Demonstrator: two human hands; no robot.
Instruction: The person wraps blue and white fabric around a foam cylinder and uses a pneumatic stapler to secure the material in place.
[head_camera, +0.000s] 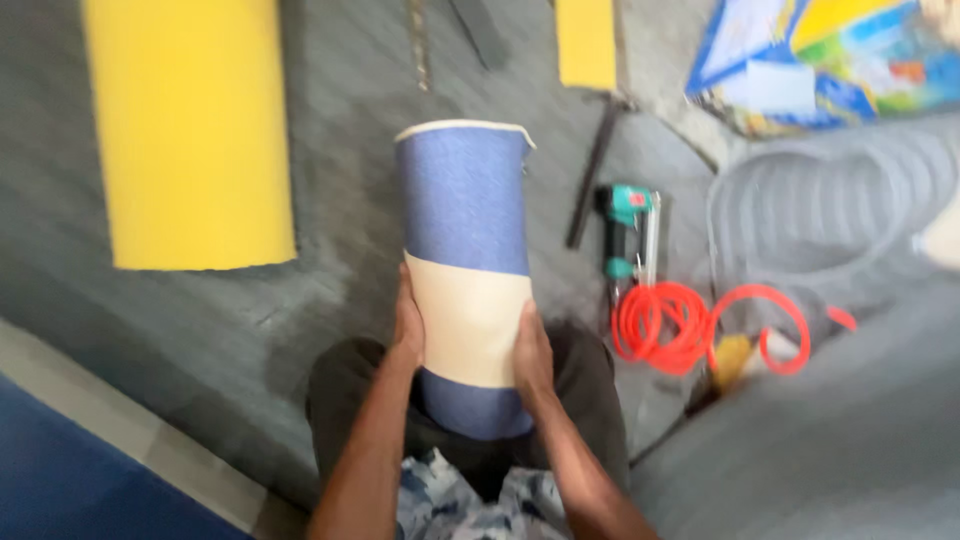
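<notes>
A thick roll of blue fabric with a cream band (467, 270) stands nearly upright in front of me, resting against my lap. My left hand (407, 328) presses flat on its left side at the cream band. On the opposite side my right hand (531, 348) clasps the same band. Both hands hold the roll between them. The roll's top edge shows a pale rim. The picture is blurred by motion.
A large yellow foam sheet (190, 130) lies at the left and a smaller yellow piece (586, 42) at the top. A teal air nailer (627, 232) with a coiled orange hose (690, 325) lies to the right, by a hammer (595, 170). Grey fabric (830, 420) covers the right side.
</notes>
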